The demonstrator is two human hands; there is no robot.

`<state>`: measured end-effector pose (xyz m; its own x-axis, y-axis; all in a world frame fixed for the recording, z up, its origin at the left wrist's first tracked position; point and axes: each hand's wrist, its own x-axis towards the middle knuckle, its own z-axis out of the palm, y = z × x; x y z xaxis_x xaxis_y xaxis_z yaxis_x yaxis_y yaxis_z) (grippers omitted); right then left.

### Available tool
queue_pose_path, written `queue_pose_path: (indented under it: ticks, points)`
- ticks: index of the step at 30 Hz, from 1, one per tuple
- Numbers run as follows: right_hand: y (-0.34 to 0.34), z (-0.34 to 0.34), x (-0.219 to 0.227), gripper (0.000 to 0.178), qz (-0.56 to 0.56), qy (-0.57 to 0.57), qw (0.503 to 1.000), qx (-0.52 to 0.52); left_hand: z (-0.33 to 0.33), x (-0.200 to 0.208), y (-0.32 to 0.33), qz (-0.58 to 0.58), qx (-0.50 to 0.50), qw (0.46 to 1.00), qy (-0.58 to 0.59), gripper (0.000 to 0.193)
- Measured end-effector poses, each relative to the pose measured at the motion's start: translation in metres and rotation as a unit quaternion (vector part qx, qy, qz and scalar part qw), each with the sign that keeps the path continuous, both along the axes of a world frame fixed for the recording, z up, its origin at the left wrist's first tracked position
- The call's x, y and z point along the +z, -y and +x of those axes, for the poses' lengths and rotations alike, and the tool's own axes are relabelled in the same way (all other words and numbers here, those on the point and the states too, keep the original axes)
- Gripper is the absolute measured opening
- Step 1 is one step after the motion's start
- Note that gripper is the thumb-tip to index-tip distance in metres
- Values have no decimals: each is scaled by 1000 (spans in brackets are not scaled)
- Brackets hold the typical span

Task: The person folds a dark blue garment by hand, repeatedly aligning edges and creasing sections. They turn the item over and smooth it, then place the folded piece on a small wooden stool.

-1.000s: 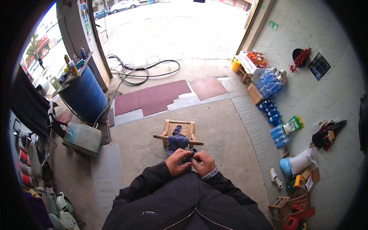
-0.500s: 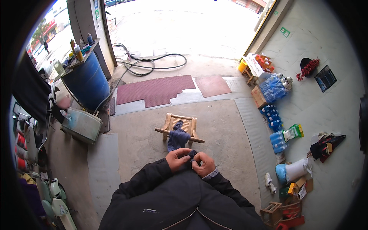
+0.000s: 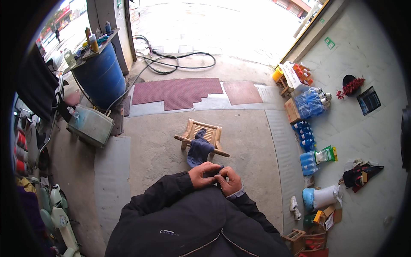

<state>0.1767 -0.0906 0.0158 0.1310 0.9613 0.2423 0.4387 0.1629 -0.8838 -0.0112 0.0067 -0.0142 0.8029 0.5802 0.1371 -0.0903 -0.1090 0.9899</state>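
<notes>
"What have you got there?"

"A dark scrap (image 3: 221,167), held in front of my jacket (image 3: 175,214). My left fingers (image 3: 209,166) and right fingers (image 3: 227,172) are almost closed, pinching it from either side, tips close together."

"Why both at once?"

"For control, I'd say: something so small and limp probably sits steadier between two pinches than in one."

"What is it exactly?"

"Cloth, most likely. I can't make out more, since my own grip covers nearly all of it, and how much is tucked inside I can't tell."

"And the other piece?"

"The blue cloth (image 3: 200,150) hangs over the rail (image 3: 183,138) of the chair (image 3: 205,132), one end reaching over the seat. The rail probably serves as a handy rack, off the floor (image 3: 244,137). Its lower end hangs just beyond my left fingers."

"Anything else you can't see?"

"My lap, under the jacket. Farther out, the scooter (image 3: 60,220) runs off the lower edge, and glare washes out the street (image 3: 205,25)."
</notes>
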Motion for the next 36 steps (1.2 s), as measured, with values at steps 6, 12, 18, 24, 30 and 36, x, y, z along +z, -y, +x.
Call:
queue_pose_path:
  ticks: [6, 12, 18, 24, 30, 36]
  points:
    - [-4, -2, -2, 22, 60, 9, 998, 17, 1, -5, -7, 73, 7, 997, -24, 48]
    - [-4, -3, 3, 24, 64, 19, 998, 12, 1, -10, -5, 63, 23, 998, -7, 38]
    - [-4, -2, 5, 26, 28, 57, 998, -13, -3, -9, -4, 52, 41, 998, -11, 33]
    - [-2, 0, 11, 27, -26, 97, 995, 11, -4, -5, -1, 52, 41, 997, -51, 35]
    - [-2, -3, 14, 41, -8, 101, 995, 6, -3, 5, 7, -61, 56, 994, -74, 39]
    - [-2, 7, 4, 32, -54, 143, 986, 73, -6, 0, 6, 49, 47, 991, -115, 32]
